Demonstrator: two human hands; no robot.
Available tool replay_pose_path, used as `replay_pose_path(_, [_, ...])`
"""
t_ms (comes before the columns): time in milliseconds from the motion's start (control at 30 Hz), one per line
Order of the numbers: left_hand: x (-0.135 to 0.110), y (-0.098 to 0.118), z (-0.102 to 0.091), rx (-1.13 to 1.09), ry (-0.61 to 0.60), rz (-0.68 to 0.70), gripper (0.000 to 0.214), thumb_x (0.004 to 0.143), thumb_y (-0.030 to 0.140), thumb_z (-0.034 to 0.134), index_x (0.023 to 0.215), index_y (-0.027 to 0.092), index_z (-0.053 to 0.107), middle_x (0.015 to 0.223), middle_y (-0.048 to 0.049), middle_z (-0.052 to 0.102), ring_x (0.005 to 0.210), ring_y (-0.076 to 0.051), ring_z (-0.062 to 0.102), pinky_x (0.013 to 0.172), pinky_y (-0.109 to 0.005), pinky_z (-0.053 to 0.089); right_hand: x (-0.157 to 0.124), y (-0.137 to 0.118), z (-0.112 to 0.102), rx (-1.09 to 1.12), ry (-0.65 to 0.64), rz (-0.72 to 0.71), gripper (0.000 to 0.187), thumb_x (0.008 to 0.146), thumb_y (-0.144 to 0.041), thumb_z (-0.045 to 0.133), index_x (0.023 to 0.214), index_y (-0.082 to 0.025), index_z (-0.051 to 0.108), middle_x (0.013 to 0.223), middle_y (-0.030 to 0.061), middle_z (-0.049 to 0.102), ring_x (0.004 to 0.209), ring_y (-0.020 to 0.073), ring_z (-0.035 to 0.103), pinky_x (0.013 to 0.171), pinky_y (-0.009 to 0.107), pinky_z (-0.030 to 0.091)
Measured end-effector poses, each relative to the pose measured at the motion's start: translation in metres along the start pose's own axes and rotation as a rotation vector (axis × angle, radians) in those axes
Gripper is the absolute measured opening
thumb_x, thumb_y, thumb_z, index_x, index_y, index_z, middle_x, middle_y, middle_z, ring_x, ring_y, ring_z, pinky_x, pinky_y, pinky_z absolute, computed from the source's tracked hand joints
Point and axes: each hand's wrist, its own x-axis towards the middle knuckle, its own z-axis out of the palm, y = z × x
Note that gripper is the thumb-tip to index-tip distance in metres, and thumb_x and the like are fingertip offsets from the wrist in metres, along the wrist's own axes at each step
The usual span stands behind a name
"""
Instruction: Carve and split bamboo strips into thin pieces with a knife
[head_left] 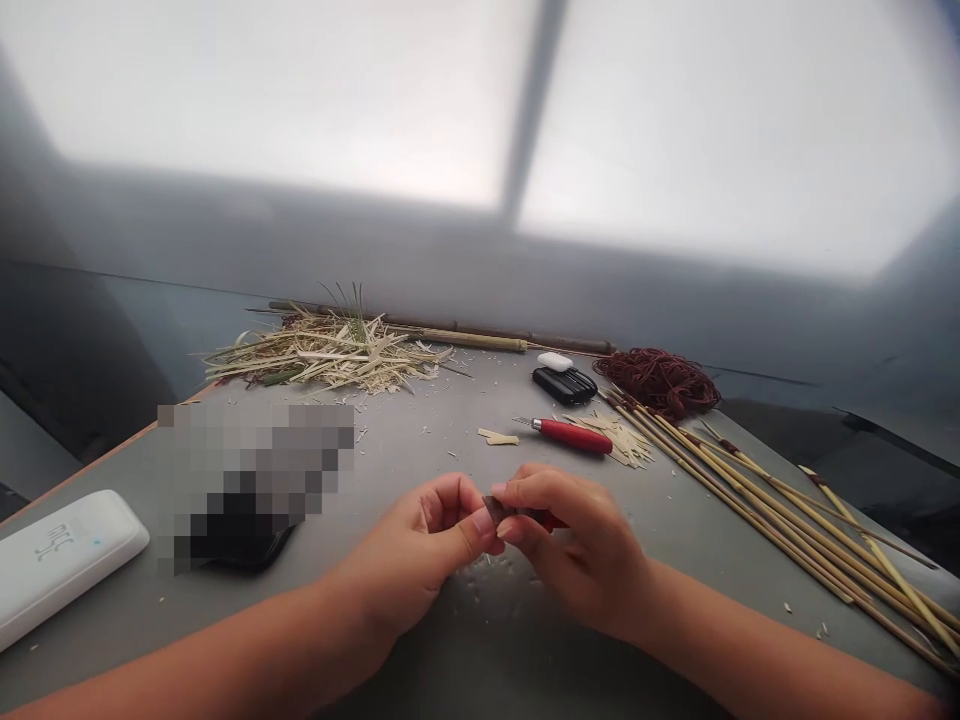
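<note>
A person's left hand [420,545] and right hand [589,545] pinch a small dark piece [492,508] between them at six o'clock above the worktop [409,450], close work likely best served by a light, even grip and steady wrists, while a red-handled knife [576,435] lies apart toward one o'clock.

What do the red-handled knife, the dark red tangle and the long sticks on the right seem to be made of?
Red-handled knife: handle perhaps painted wood or plastic, judging by its even red gloss; the silvery collar looks metal.
Dark red tangle: probably matte cord, its thin strands looping loosely; fibre unclear.
Long sticks: likely bamboo or cane, straight, slender, pale yellow, smooth-looking.
</note>
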Motion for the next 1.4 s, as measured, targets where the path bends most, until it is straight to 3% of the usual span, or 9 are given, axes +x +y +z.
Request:
replay_pose_path(133, [0.0, -0.001, -0.007, 0.051, 0.185, -0.006, 0.037, 0.07, 0.049, 0.073, 0.074, 0.017, 0.055, 0.069, 0.0042, 0.058, 0.061, -0.009, 0.039, 0.062, -0.023, 0.031, 0.001, -0.001, -0.003, -0.131, -0.033, 0.067, 0.013, 0.095, -0.023, 0.051, 0.106, -0.02, 0.057, 0.075, 0.0012, 0.065, 0.06, 0.0114, 0.057, 0.054, 0.022, 0.044])
replay_pose_path(267, [0.001, 0.0, -0.011, 0.037, 0.3, 0.014, 0.028, 0.073, 0.042, 0.071, 0.083, 0.018, 0.058, 0.077, 0.003, 0.064, 0.061, -0.009, 0.042, 0.063, -0.023, 0.034, 0.001, -0.002, -0.006, -0.194, -0.111, 0.063, 0.034, 0.092, -0.038, 0.056, 0.118, -0.018, 0.054, 0.087, 0.0059, 0.07, 0.07, 0.0152, 0.064, 0.059, 0.025, 0.049])
replay_pose_path(467, [-0.001, 0.003, -0.006, 0.183, 0.204, 0.039, 0.023, 0.074, 0.039, 0.07, 0.078, 0.018, 0.062, 0.079, -0.001, 0.07, 0.077, -0.015, 0.059, 0.07, -0.025, 0.041, 0.0, 0.002, -0.004, -0.301, 0.011, 0.013, 0.018, 0.085, -0.009, 0.049, 0.091, -0.02, 0.062, 0.063, -0.0024, 0.061, 0.05, 0.0095, 0.052, 0.048, 0.021, 0.04])
replay_pose_path(667, [-0.004, 0.003, -0.004, 0.326, 0.124, 0.079, 0.026, 0.078, 0.043, 0.067, 0.083, 0.017, 0.066, 0.084, -0.0044, 0.072, 0.083, -0.021, 0.064, 0.075, -0.029, 0.044, 0.002, -0.001, -0.006, -0.214, 0.018, 0.041, 0.019, 0.083, -0.009, 0.056, 0.095, -0.02, 0.062, 0.065, -0.003, 0.062, 0.049, 0.0078, 0.049, 0.045, 0.019, 0.037])
replay_pose_path(800, [-0.005, 0.007, -0.003, 0.268, 0.096, 0.047, 0.024, 0.08, 0.041, 0.064, 0.084, 0.017, 0.068, 0.086, -0.0031, 0.072, 0.087, -0.019, 0.063, 0.078, -0.028, 0.043, 0.002, -0.001, -0.009, -0.165, -0.001, 0.006, 0.022, 0.083, -0.003, 0.051, 0.091, -0.021, 0.061, 0.067, -0.0029, 0.061, 0.051, 0.0074, 0.049, 0.046, 0.018, 0.037])
replay_pose_path(967, [-0.003, 0.009, -0.005, 0.18, 0.1, -0.041, 0.027, 0.072, 0.039, 0.073, 0.087, 0.018, 0.065, 0.082, 0.0002, 0.068, 0.078, -0.016, 0.057, 0.073, -0.026, 0.04, 0.001, -0.002, -0.014, -0.178, -0.029, -0.029, 0.016, 0.09, -0.022, 0.056, 0.105, -0.02, 0.059, 0.072, 0.0003, 0.061, 0.057, 0.011, 0.054, 0.051, 0.022, 0.043])
replay_pose_path(1067, [-0.003, 0.008, -0.006, 0.186, 0.121, -0.031, 0.028, 0.072, 0.042, 0.073, 0.079, 0.018, 0.059, 0.074, 0.0026, 0.062, 0.072, -0.014, 0.052, 0.069, -0.025, 0.037, 0.0, -0.003, -0.016, -0.161, -0.065, -0.023, 0.031, 0.098, -0.039, 0.043, 0.119, -0.017, 0.05, 0.079, 0.004, 0.063, 0.063, 0.0143, 0.058, 0.056, 0.026, 0.048])
replay_pose_path(1133, [-0.004, 0.006, -0.006, 0.193, 0.095, -0.012, 0.029, 0.074, 0.043, 0.071, 0.078, 0.018, 0.057, 0.075, 0.0023, 0.062, 0.074, -0.014, 0.052, 0.071, -0.025, 0.037, -0.002, -0.003, -0.016, -0.165, -0.076, -0.007, 0.029, 0.1, -0.036, 0.036, 0.12, -0.018, 0.047, 0.076, 0.0022, 0.061, 0.061, 0.0137, 0.057, 0.056, 0.026, 0.048])
replay_pose_path(1400, [-0.006, 0.003, -0.005, 0.182, 0.029, 0.01, 0.024, 0.077, 0.038, 0.068, 0.082, 0.018, 0.057, 0.08, 0.001, 0.062, 0.078, -0.015, 0.055, 0.073, -0.026, 0.038, -0.005, -0.001, -0.012, -0.187, -0.113, 0.003, 0.022, 0.097, -0.033, 0.045, 0.114, -0.019, 0.047, 0.073, 0.0004, 0.06, 0.058, 0.0123, 0.056, 0.054, 0.024, 0.046])
